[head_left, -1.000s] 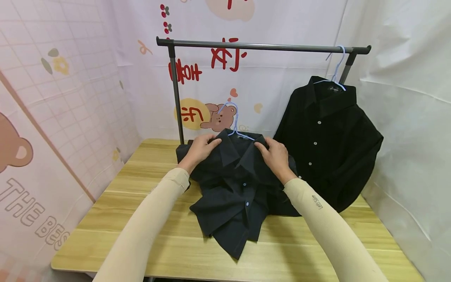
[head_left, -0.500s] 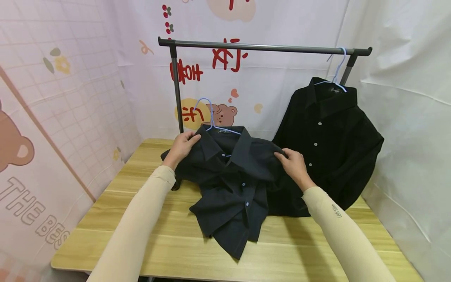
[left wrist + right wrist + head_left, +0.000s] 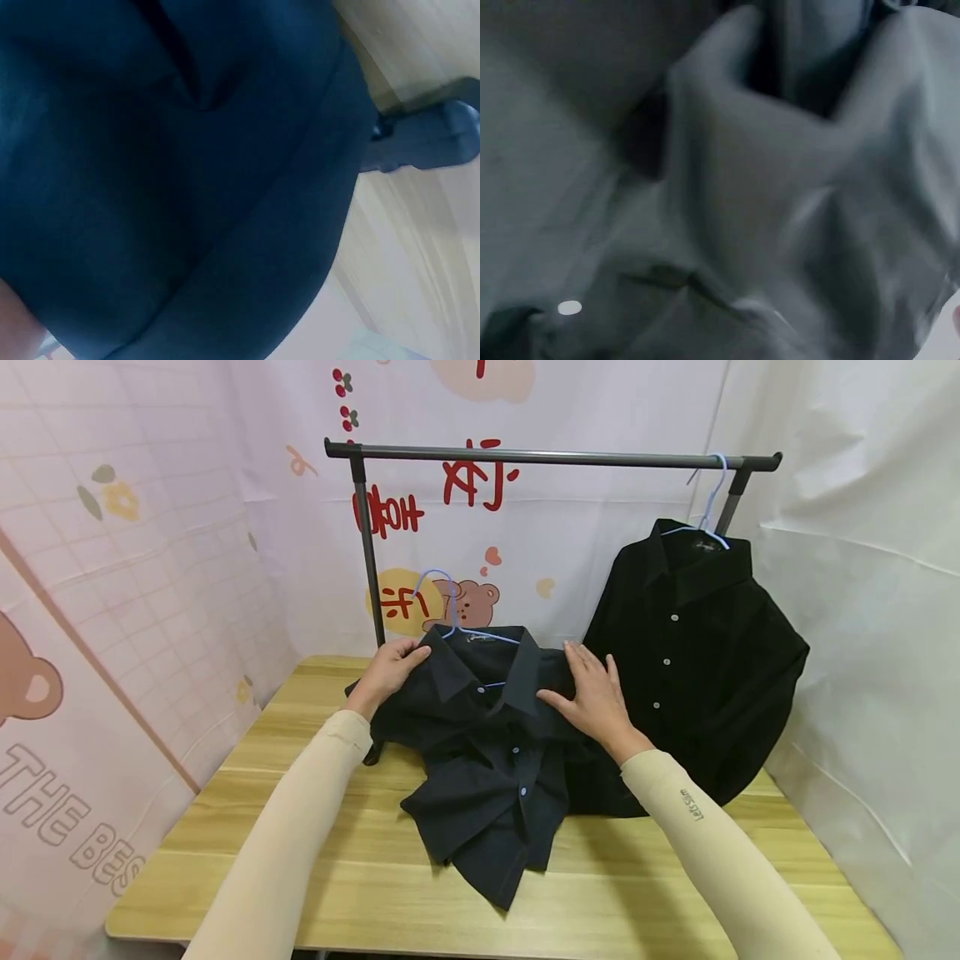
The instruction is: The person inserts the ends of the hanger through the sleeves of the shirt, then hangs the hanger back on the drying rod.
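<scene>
A dark button-up shirt [image 3: 480,777] lies bunched on the table, its collar end raised. Inside the collar sits a light-blue hanger [image 3: 453,606], the hook pointing up and left. At the shirt's left shoulder, beside the collar, my left hand [image 3: 390,670] pinches the cloth between thumb and fingers. My right hand [image 3: 596,693] rests on the other shoulder with straight, spread fingers. Dark fabric [image 3: 187,187] fills most of the left wrist view, with a bit of hand [image 3: 16,326] at the corner. Blurred folds of cloth [image 3: 765,195] cover the right wrist view.
A grey metal rack bar [image 3: 540,457] spans the back. A second black shirt [image 3: 705,652] hangs at its right end on a blue hanger [image 3: 712,497]. The rack's black foot [image 3: 427,139] stands on the wooden table [image 3: 375,877]. Printed cloth [image 3: 600,402] lines the back.
The shirt collar and hanger have shifted left. My right hand moved out along the shoulder pinching it, then came back inward with straightened fingers. My left hand moved left, still gripping.
</scene>
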### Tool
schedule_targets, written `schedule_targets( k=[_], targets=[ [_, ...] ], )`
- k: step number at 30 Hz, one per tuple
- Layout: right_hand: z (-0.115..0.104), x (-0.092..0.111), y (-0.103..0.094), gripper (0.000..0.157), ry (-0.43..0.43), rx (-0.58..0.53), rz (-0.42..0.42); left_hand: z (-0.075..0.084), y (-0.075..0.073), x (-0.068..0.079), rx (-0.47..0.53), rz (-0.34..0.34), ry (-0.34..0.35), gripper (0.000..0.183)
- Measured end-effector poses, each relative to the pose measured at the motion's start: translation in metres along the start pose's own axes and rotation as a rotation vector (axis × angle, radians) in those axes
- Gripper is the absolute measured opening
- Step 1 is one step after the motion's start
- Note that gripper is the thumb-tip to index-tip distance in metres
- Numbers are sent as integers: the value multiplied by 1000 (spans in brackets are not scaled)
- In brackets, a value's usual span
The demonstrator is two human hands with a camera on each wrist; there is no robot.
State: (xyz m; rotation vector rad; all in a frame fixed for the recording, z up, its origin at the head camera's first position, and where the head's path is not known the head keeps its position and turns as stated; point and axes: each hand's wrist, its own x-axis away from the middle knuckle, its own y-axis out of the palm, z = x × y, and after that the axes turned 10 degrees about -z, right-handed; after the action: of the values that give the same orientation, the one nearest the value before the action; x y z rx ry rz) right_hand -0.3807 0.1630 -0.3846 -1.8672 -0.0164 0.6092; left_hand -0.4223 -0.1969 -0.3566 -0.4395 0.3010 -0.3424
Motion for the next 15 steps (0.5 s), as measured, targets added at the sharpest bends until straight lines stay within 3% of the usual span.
schedule_targets(
  k=[3,8,12,15],
  targets=[
    [-13,-10,0,98,-10,28,-29,2,4,0,31,-59,29,34],
    [-24,-17,-1,57,25,53,55,4,12,-2,2,-71,40,33],
    [-25,-16,-3,53,86,38,104,7,16,-2,-137,-38,17,34],
    [-24,-14,-2,52,117,-28,68,6,13,-3,-279,-9,12,33]
  ],
)
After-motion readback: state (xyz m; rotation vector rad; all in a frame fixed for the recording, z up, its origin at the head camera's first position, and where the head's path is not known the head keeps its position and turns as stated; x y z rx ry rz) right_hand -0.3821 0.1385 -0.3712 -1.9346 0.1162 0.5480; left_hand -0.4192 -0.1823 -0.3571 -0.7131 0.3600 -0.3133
